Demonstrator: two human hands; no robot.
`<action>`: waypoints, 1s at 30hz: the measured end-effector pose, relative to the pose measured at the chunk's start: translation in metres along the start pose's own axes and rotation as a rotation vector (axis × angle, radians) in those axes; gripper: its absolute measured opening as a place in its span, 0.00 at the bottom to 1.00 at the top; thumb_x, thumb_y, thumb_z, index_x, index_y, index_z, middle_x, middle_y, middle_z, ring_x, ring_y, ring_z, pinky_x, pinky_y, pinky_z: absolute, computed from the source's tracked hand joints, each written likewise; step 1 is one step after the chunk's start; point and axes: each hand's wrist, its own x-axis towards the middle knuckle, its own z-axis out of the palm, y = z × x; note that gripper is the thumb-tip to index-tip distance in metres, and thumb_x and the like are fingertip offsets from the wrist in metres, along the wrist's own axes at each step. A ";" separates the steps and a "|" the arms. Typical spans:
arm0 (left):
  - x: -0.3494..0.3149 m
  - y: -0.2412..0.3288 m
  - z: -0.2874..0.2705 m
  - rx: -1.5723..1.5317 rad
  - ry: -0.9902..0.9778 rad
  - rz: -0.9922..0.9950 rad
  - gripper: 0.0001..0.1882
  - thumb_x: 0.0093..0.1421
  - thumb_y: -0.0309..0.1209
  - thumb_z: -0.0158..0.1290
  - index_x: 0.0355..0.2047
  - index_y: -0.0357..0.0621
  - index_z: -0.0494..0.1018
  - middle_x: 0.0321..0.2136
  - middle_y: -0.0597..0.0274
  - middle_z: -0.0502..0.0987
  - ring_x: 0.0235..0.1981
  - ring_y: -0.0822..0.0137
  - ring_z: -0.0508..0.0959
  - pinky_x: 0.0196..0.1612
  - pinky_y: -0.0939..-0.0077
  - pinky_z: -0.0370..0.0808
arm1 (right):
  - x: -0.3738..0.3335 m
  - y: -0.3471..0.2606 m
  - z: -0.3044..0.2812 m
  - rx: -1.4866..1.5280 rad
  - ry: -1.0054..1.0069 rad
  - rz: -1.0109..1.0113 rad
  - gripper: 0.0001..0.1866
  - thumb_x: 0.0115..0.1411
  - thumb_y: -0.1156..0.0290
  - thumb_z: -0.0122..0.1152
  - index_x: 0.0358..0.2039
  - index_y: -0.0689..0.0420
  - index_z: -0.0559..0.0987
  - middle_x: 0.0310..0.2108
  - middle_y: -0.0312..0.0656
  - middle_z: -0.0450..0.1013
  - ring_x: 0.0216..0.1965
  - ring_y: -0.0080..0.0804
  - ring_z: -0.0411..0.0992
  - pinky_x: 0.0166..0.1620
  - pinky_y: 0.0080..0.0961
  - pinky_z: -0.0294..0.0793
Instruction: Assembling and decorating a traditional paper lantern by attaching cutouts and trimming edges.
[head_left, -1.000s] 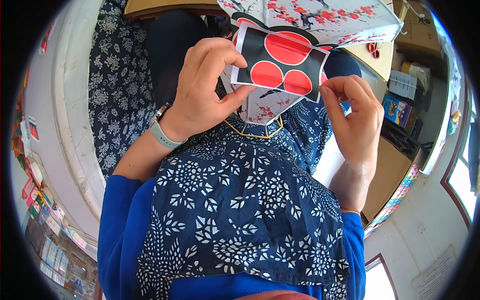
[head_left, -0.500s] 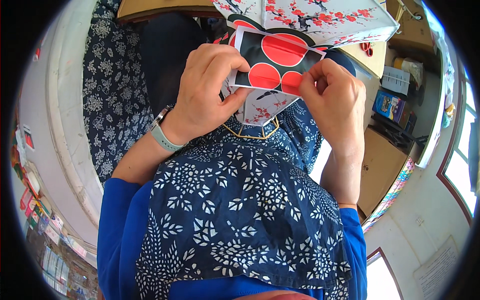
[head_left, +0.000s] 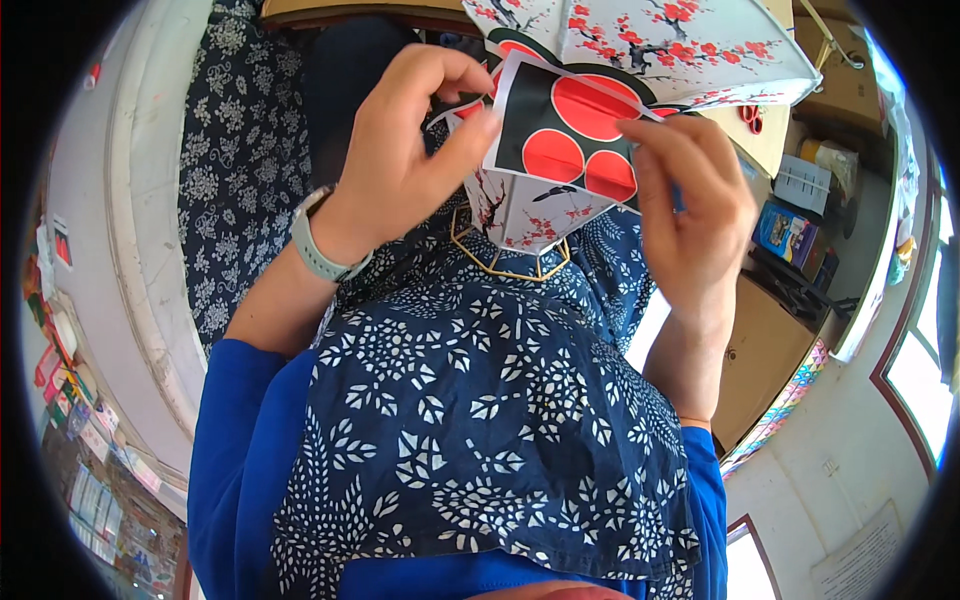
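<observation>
A sheet printed with red circles on black (head_left: pixel 552 155) lies tilted against a white lantern-like shape (head_left: pixel 690 55) with red blossoms and dark branches. The sheet is bordered in white. My left hand (head_left: pixel 405 150) is at the sheet's left edge, thumb and forefinger parted. On the opposite side, my right hand (head_left: pixel 700 205) reaches over the right edge, its forefinger touching the printed face and its thumb apart, lower down. Below the sheet, a blossom-patterned white part (head_left: pixel 540 215) narrows toward a gold angular wire frame (head_left: pixel 500 268). What lies behind the sheet is hidden.
A dark blue apron with white leaf patterns (head_left: pixel 500 400) covers my lap. Patterned dark cloth (head_left: pixel 240 150) lies to the left. Red-handled scissors (head_left: pixel 751 118) rest on a surface at the right, near boxes and a shelf holding a blue package (head_left: pixel 783 232).
My left hand has loosened from the sheet's lower left corner and moved up. My right fingers have shifted from the lower right corner up onto the printed face. The view has moved slightly.
</observation>
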 end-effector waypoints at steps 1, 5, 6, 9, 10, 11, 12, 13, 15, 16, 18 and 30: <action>0.002 -0.002 0.000 0.005 0.007 -0.002 0.14 0.52 0.31 0.63 0.36 0.38 0.73 0.34 0.57 0.74 0.36 0.56 0.75 0.38 0.65 0.71 | 0.001 0.000 0.002 0.004 -0.002 -0.007 0.14 0.55 0.84 0.56 0.39 0.59 0.84 0.29 0.43 0.74 0.28 0.32 0.72 0.34 0.26 0.72; 0.009 -0.009 0.009 0.199 0.002 0.040 0.13 0.57 0.34 0.61 0.33 0.37 0.75 0.31 0.55 0.74 0.32 0.57 0.75 0.35 0.68 0.72 | 0.006 -0.001 0.014 -0.085 -0.126 -0.132 0.23 0.50 0.88 0.53 0.44 0.54 0.84 0.34 0.42 0.70 0.35 0.36 0.70 0.36 0.29 0.71; 0.010 -0.010 0.011 0.183 -0.021 0.016 0.12 0.57 0.33 0.60 0.33 0.36 0.74 0.31 0.57 0.72 0.32 0.60 0.74 0.34 0.70 0.71 | 0.008 -0.001 0.018 -0.120 -0.121 -0.138 0.24 0.48 0.88 0.54 0.44 0.53 0.84 0.33 0.41 0.69 0.35 0.36 0.69 0.36 0.29 0.71; 0.011 -0.012 0.015 0.150 -0.064 -0.035 0.10 0.59 0.30 0.59 0.31 0.36 0.73 0.30 0.59 0.69 0.31 0.66 0.72 0.32 0.74 0.68 | 0.011 -0.002 0.023 -0.189 -0.114 -0.150 0.27 0.44 0.87 0.54 0.44 0.51 0.84 0.32 0.40 0.67 0.36 0.37 0.68 0.36 0.30 0.71; 0.011 -0.013 0.015 0.152 -0.054 -0.034 0.10 0.59 0.30 0.60 0.31 0.36 0.73 0.30 0.60 0.69 0.30 0.67 0.71 0.32 0.75 0.68 | 0.011 -0.002 0.024 -0.199 -0.127 -0.156 0.27 0.43 0.87 0.54 0.44 0.51 0.85 0.31 0.40 0.67 0.35 0.37 0.68 0.36 0.31 0.71; 0.011 -0.014 0.015 0.154 -0.045 -0.033 0.10 0.58 0.30 0.60 0.30 0.36 0.73 0.30 0.60 0.69 0.30 0.67 0.71 0.32 0.75 0.68 | 0.012 -0.002 0.025 -0.210 -0.139 -0.161 0.27 0.43 0.87 0.54 0.44 0.51 0.85 0.31 0.40 0.67 0.35 0.37 0.68 0.36 0.31 0.71; 0.011 -0.014 0.016 0.155 -0.036 -0.031 0.10 0.58 0.30 0.60 0.30 0.36 0.73 0.30 0.60 0.69 0.30 0.67 0.71 0.31 0.76 0.68 | 0.012 -0.002 0.025 -0.220 -0.152 -0.166 0.27 0.43 0.86 0.54 0.44 0.51 0.85 0.31 0.40 0.66 0.35 0.37 0.68 0.36 0.32 0.71; 0.011 -0.013 0.016 0.156 -0.034 -0.035 0.10 0.58 0.30 0.60 0.30 0.36 0.73 0.30 0.60 0.69 0.30 0.67 0.71 0.31 0.76 0.68 | 0.012 -0.003 0.025 -0.218 -0.155 -0.167 0.27 0.43 0.86 0.54 0.44 0.51 0.85 0.31 0.40 0.66 0.35 0.37 0.68 0.36 0.32 0.71; 0.011 -0.012 0.016 0.143 -0.046 -0.053 0.10 0.59 0.30 0.60 0.30 0.35 0.73 0.30 0.60 0.69 0.29 0.68 0.71 0.31 0.76 0.68 | 0.009 -0.006 0.022 -0.157 -0.201 -0.169 0.28 0.41 0.85 0.55 0.44 0.52 0.85 0.31 0.40 0.67 0.35 0.37 0.68 0.36 0.31 0.71; 0.011 -0.012 0.016 0.136 -0.052 -0.061 0.10 0.59 0.30 0.60 0.30 0.35 0.73 0.30 0.60 0.69 0.29 0.68 0.71 0.31 0.76 0.68 | 0.009 -0.007 0.021 -0.127 -0.224 -0.169 0.28 0.40 0.85 0.55 0.43 0.52 0.85 0.31 0.40 0.67 0.35 0.37 0.68 0.36 0.31 0.71; 0.009 -0.014 0.016 0.128 -0.047 -0.059 0.10 0.59 0.30 0.59 0.30 0.35 0.73 0.30 0.60 0.69 0.29 0.68 0.71 0.31 0.76 0.68 | 0.008 -0.007 0.019 -0.067 -0.237 -0.206 0.26 0.41 0.85 0.56 0.43 0.52 0.85 0.32 0.41 0.67 0.34 0.36 0.68 0.35 0.30 0.71; 0.017 -0.007 0.019 0.102 -0.047 -0.095 0.13 0.57 0.35 0.60 0.31 0.36 0.75 0.28 0.57 0.71 0.26 0.62 0.73 0.30 0.71 0.71 | 0.020 0.001 0.037 -0.200 0.004 -0.123 0.03 0.54 0.76 0.62 0.27 0.53 0.78 0.23 0.37 0.70 0.24 0.35 0.73 0.27 0.29 0.72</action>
